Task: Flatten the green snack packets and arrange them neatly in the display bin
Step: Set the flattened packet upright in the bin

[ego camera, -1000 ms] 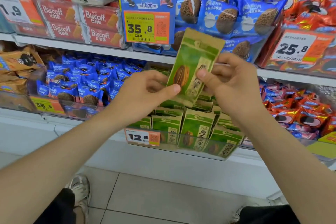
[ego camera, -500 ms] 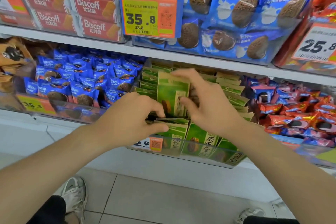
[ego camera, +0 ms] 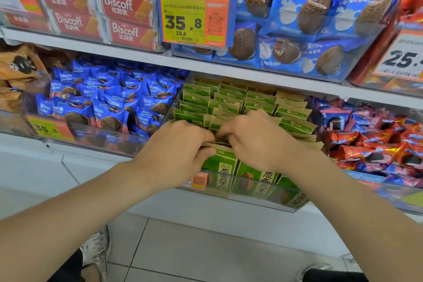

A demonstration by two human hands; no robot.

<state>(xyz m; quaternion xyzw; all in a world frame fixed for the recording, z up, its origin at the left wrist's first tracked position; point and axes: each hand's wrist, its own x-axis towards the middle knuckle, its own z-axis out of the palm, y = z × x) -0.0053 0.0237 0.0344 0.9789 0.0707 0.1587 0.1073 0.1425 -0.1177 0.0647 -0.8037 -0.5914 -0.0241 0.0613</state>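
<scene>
As the green packets (ego camera: pixel 229 104) stand in rows in the display bin (ego camera: pixel 251 198) at the front edge of the shelf (ego camera: pixel 75 158), the left hand (ego camera: pixel 178 146) and right hand (ego camera: pixel 256 142) both pinch the tops of the front-row packets. Seating step, I judge; next, press those tops level, then release.

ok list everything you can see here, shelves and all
green snack packets: many, green and tan, upright rows in the bin
display bin: one, clear, middle shelf centre
small cookie packets: many, blue, bin left of it
wrapped snacks: many, red, right of it
Biscoff packs: at least four, red, upper shelf left
large cookie packets: many, blue, upper shelf centre
35.8 price tag: one, yellow and orange, upper shelf
left hand: one, gripping front-row green packets
right hand: one, gripping packets beside it
</scene>
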